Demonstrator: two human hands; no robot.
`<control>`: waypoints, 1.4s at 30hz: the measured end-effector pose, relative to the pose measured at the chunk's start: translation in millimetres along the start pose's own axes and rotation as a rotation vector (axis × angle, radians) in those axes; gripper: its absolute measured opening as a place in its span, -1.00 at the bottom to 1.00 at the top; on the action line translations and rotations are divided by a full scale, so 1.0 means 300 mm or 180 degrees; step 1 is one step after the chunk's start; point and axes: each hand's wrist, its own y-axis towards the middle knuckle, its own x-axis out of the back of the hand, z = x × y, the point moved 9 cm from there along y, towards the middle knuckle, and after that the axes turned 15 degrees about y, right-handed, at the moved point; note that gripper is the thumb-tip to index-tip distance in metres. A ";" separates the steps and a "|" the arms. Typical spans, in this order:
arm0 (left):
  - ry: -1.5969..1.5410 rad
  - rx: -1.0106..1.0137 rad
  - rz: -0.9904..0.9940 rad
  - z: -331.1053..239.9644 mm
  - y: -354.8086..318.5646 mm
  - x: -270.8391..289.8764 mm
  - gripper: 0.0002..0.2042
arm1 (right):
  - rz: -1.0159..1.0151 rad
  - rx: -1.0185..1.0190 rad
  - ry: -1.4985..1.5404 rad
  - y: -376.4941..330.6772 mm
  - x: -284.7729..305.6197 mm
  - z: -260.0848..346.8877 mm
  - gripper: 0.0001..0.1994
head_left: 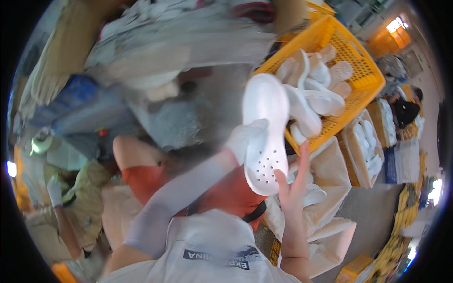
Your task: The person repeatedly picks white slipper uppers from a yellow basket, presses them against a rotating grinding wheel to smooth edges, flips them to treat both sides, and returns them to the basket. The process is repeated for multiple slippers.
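A white shoe sole (267, 101), with a group of small round holes near its lower end, is tilted up before me. My left hand (247, 140), in a white glove with a long pale sleeve, is closed round its middle from the left side. My bare right hand (293, 181) is at the sole's lower right edge, its fingers stretched upward and apart. Its thumb appears to touch the edge near the holes. Behind the sole, a yellow plastic crate (347, 96) holds several white soles (322, 101), heaped loosely.
A cream cloth-lined container (330, 177) with pale soles is at my right; another lined box (364, 151) lies beyond it. Ahead is a blurred grey work surface (207, 104) with pale material. A co-worker's gloved hand (54, 191) shows at far left. Yellow items line the far right.
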 end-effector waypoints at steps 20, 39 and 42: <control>0.3932 -0.0463 -0.1661 -0.088 0.154 0.973 -0.38 | 0.0325 -0.0645 0.0585 0.357 -0.863 -0.108 -0.21; -0.0439 0.0049 -0.2019 -0.014 0.071 0.773 -0.42 | 0.1127 -0.1147 0.0487 0.292 -0.811 -0.010 -0.12; -0.0420 0.0127 -0.2297 -0.004 0.130 0.754 -0.34 | 0.0705 -0.0285 0.0559 0.169 -0.729 0.101 -0.14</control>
